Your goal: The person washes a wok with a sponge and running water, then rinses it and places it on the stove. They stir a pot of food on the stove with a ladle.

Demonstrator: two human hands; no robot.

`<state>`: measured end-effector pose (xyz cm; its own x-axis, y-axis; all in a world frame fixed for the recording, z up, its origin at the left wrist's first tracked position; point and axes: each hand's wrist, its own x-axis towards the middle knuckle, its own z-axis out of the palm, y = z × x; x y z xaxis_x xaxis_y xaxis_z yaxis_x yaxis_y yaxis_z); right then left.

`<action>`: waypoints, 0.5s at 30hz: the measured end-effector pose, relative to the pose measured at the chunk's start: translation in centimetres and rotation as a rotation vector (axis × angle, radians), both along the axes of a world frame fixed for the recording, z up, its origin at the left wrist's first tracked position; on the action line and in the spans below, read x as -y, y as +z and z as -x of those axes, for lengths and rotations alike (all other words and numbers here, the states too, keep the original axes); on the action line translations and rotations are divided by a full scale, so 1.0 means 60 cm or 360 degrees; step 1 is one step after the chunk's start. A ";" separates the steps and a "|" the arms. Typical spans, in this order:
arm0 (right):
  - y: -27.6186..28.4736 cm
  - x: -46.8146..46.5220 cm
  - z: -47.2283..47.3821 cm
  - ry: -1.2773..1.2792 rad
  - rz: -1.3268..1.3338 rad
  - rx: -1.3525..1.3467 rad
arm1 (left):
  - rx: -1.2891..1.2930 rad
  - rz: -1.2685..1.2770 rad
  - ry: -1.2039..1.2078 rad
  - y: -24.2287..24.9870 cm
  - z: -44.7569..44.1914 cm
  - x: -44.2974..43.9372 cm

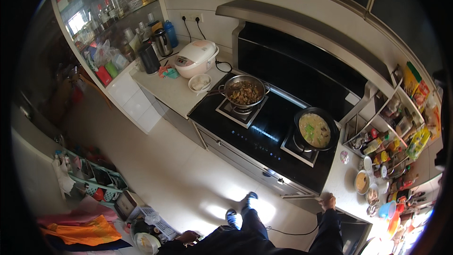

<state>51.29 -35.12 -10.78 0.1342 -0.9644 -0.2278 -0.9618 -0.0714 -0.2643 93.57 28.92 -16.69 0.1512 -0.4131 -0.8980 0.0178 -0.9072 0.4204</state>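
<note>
My right hand [327, 202] rests on the front edge of the counter, just right of the black gas stove [265, 138]; its fingers look curled and I cannot tell whether they grip anything. My left hand [188, 237] hangs low at the bottom, near a blue-white plastic basket [161, 225]; what it holds, if anything, is unclear. On the left burner stands a two-handled steel pan [246, 91] of browned food, with the ends of chopsticks or a utensil at its left rim. A black pot [315, 128] of pale soup with greens sits on the right burner.
A rice cooker [196, 58] and a bowl of white rice [200, 83] stand left of the stove. Seasoning bottles, small bowls [362, 182] and a metal rack [385, 113] crowd the right counter. Baskets and an orange cloth [85, 232] lie lower left; a cable [293, 234] crosses the floor.
</note>
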 end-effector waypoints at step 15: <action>0.189 -0.199 -0.666 0.1596 -0.0525 0.0401 | 0.0010 0.0102 0.0071 -0.001 -0.233 0.112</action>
